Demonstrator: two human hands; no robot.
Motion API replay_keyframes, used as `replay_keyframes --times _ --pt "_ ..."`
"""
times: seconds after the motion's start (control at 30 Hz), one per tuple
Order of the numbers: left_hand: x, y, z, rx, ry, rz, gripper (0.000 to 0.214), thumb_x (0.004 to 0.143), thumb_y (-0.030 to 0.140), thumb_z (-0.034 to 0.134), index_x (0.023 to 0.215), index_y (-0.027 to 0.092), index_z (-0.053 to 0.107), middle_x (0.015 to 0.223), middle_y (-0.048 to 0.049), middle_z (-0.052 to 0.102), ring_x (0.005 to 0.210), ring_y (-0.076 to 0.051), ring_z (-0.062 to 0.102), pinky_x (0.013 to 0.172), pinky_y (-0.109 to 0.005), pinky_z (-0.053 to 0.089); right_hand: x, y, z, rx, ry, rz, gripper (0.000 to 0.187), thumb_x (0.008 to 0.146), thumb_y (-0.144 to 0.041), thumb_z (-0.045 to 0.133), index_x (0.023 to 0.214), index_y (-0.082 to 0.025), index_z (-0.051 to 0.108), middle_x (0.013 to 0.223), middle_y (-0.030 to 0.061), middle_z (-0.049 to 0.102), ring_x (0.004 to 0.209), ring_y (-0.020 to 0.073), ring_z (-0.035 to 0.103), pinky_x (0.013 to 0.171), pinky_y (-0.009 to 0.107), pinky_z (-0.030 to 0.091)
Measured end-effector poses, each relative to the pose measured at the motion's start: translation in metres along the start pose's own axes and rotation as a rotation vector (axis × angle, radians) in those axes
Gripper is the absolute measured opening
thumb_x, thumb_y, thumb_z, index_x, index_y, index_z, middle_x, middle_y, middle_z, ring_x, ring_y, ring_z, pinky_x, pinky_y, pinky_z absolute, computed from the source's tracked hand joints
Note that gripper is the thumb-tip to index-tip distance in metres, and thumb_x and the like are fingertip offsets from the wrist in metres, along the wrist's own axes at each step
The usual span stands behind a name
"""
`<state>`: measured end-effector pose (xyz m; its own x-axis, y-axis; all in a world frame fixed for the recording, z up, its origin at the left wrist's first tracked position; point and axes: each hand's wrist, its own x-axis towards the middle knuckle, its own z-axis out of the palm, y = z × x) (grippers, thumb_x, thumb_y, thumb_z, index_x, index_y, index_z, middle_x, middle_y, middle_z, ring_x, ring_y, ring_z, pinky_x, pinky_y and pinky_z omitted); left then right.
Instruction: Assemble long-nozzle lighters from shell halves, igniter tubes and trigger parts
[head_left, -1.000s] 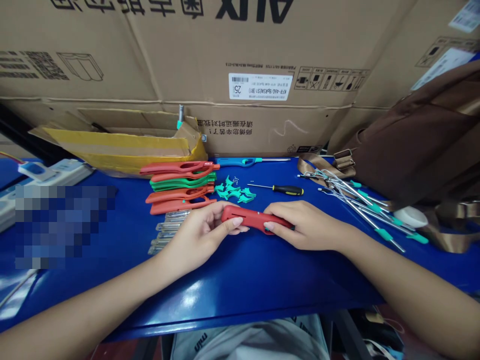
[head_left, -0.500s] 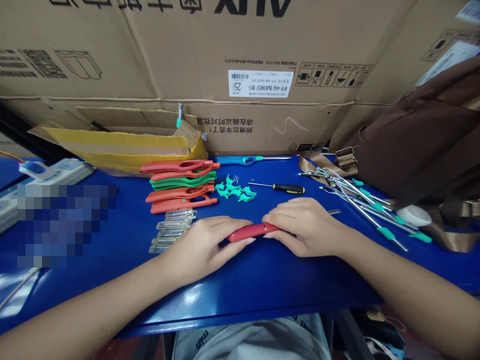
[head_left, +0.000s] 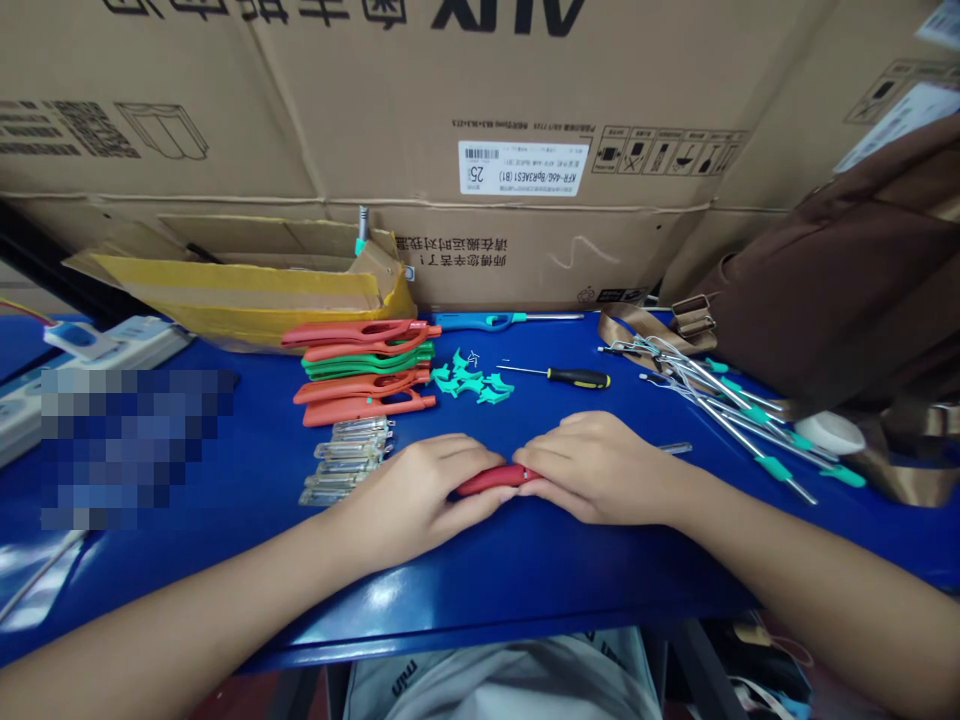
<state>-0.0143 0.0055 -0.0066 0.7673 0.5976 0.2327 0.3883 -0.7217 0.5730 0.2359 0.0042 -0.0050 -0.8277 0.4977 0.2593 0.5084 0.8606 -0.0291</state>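
Note:
Both hands grip one red lighter handle (head_left: 487,481) low over the blue table, near its front edge. My left hand (head_left: 427,490) is closed around its left end. Fingers and thumb of my right hand (head_left: 592,470) pinch the right end, and the two hands nearly touch. Beside my left hand lie several clear fuel tanks (head_left: 349,455). Past them, red, orange and green lighter casings (head_left: 366,372) are lined up. Teal triggers (head_left: 471,380) sit in a small pile beyond the hands, with a black and yellow screwdriver (head_left: 577,378) to their right.
A blue lighter (head_left: 480,321) with a metal tube lies at the back. Metal tubes with teal parts (head_left: 750,410) are heaped at right, by a brown bag (head_left: 847,270). A yellow-edged carton (head_left: 247,300) and a power strip (head_left: 127,350) stand at left. Large cardboard (head_left: 337,120) walls the back.
My right hand has moved slightly left and toward me, closer to my left hand. Less of the red handle shows between them, and its right end has dropped a little.

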Motion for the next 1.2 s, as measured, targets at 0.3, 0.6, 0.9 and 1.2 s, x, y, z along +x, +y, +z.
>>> replay_keyframes --times 0.3,0.6,0.9,1.2 --pt "0.000 -0.002 0.001 -0.010 0.116 -0.041 0.024 0.103 0.030 0.052 0.107 0.018 0.072 0.096 -0.0045 0.076 0.084 -0.017 0.070 0.077 -0.025 0.052 0.000 0.009 -0.012 0.079 -0.145 0.166 0.040 0.105 -0.048 0.046 0.089 -0.018 0.068 0.079 0.0026 0.071 0.070 0.0176 0.064 0.066 0.031 0.036" --pt "0.004 -0.009 -0.001 -0.357 0.276 -0.341 0.045 0.089 0.040 0.071 0.128 0.019 0.066 0.091 -0.0023 0.075 0.066 -0.014 0.067 0.062 -0.025 0.056 0.001 0.022 -0.019 0.100 -0.198 0.302 0.039 0.107 -0.043 0.039 0.090 -0.019 0.064 0.081 0.0028 0.070 0.070 0.0183 0.064 0.061 0.030 0.034" --pt "0.006 -0.003 0.002 -0.510 0.236 -0.323 0.041 0.089 0.035 0.072 0.125 0.017 0.066 0.095 -0.0047 0.078 0.071 -0.016 0.072 0.063 -0.026 0.060 0.001 0.012 -0.013 0.125 -0.106 0.189 0.039 0.105 -0.037 0.043 0.134 -0.015 0.056 0.113 0.0088 0.071 0.092 0.0237 0.068 0.081 0.036 0.049" --pt "-0.002 -0.010 -0.001 0.058 0.244 0.106 0.027 0.095 0.021 0.067 0.120 0.013 0.069 0.104 -0.0063 0.076 0.090 -0.015 0.072 0.082 -0.023 0.057 0.001 0.008 -0.009 0.205 -0.119 0.141 0.032 0.107 -0.039 0.041 0.112 -0.017 0.064 0.101 0.0062 0.070 0.090 0.0219 0.067 0.077 0.033 0.049"
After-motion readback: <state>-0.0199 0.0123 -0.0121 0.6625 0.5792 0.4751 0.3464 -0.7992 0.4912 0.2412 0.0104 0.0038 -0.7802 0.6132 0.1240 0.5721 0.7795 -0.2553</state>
